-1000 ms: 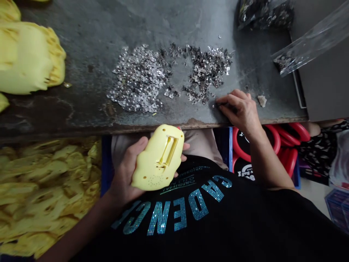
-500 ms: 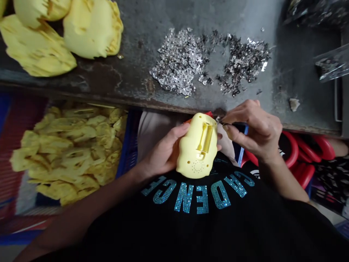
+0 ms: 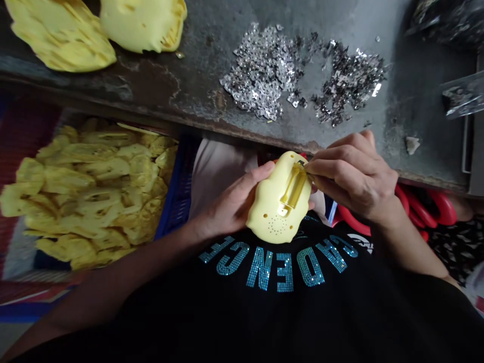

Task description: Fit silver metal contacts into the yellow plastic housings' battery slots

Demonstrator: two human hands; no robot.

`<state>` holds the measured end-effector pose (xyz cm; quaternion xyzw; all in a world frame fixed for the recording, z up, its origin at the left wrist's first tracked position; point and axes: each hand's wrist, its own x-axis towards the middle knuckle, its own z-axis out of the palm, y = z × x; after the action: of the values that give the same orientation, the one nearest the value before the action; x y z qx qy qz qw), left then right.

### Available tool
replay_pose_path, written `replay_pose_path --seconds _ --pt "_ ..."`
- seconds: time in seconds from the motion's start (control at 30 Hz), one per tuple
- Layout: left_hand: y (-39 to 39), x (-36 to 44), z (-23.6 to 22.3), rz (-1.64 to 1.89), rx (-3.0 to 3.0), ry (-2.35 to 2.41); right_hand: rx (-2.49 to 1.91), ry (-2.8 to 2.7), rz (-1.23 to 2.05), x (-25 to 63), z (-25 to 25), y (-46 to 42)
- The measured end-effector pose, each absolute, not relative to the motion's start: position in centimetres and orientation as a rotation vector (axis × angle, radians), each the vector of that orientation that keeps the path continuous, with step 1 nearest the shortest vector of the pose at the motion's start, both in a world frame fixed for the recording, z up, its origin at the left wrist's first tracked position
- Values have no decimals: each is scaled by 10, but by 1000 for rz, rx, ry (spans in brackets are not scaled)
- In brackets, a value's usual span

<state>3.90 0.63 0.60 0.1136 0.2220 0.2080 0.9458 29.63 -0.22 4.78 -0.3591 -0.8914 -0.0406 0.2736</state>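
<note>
My left hand (image 3: 236, 199) is wrapped round a yellow plastic shell (image 3: 270, 206), which has a battery compartment, screw holes and a ring of small speaker holes. Its back faces up, tilted slightly. My right hand (image 3: 353, 174) pinches a small metal battery contact (image 3: 301, 164) at the upper end of the compartment. The fingertips partly hide this piece. Beyond the table edge lie a heap of shiny flat contacts (image 3: 260, 70) and a darker heap of contacts (image 3: 350, 83).
More yellow shells (image 3: 143, 22) rest on the grey metal table (image 3: 204, 96) at the far left. A crate below holds many yellow shell parts (image 3: 102, 191). Plastic bags of small metal parts (image 3: 463, 96) lie at right, with red rounded objects (image 3: 419, 206) below the table edge.
My right hand has brought the metal contact from beside the shell to the upper end of its compartment. The shell has tilted a little clockwise, and the view has shifted.
</note>
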Motion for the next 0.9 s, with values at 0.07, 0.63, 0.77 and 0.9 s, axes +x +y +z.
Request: replay_pose_path --seconds 0.07,0.63,0.77,0.9 --pt "6 39 7 418 236 446 -936 -2421 -135 296 49 -2" --pt "8 48 19 410 398 603 -935 -2424 -181 304 42 -10" --pt "8 49 18 422 423 691 -904 -2432 -158 304 39 -12" --pt "8 47 17 456 465 681 -930 -2390 -106 302 36 -16"
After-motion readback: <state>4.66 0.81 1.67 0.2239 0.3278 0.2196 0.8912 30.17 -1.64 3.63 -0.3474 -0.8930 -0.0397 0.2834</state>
